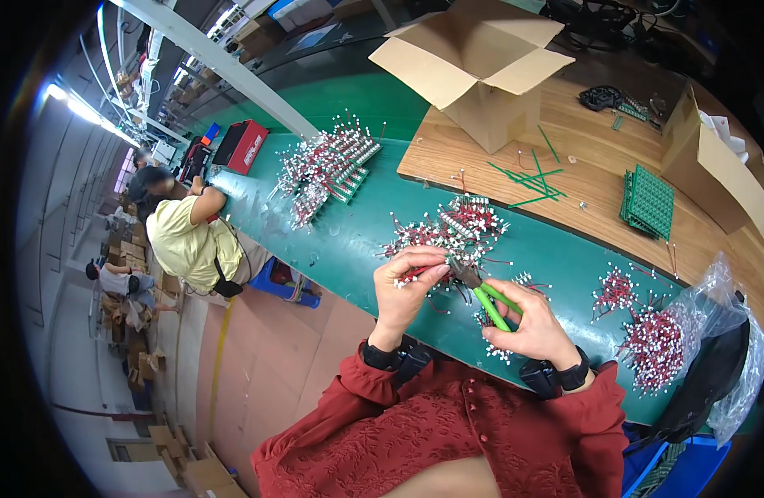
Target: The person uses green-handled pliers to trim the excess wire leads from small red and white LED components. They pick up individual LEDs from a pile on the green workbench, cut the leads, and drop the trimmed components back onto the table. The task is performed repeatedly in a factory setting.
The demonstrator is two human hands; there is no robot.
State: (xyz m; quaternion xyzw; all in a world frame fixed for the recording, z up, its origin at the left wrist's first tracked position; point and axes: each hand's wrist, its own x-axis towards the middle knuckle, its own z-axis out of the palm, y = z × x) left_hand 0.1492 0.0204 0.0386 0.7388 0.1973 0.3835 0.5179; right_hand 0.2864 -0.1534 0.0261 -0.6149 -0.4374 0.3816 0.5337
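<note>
In a workshop, a long green surface is bordered at one o'clock from the hands by a wooden surface, on which an open cardboard box is set at twelve and green boards are stacked at two. Clusters of red-wired parts are heaped on the green at ten, twelve and four o'clock. At nine, a co-worker in a yellow top is seen beside the surface. Just below the twelve o'clock heap, a small red-wired piece is pinched between the thumb and fingers of the left hand. Green-handled cutters are grasped in the right hand, its fingers curled round the handles; their tips are held near the left fingertips, but whether the blades are closed cannot be told.
</note>
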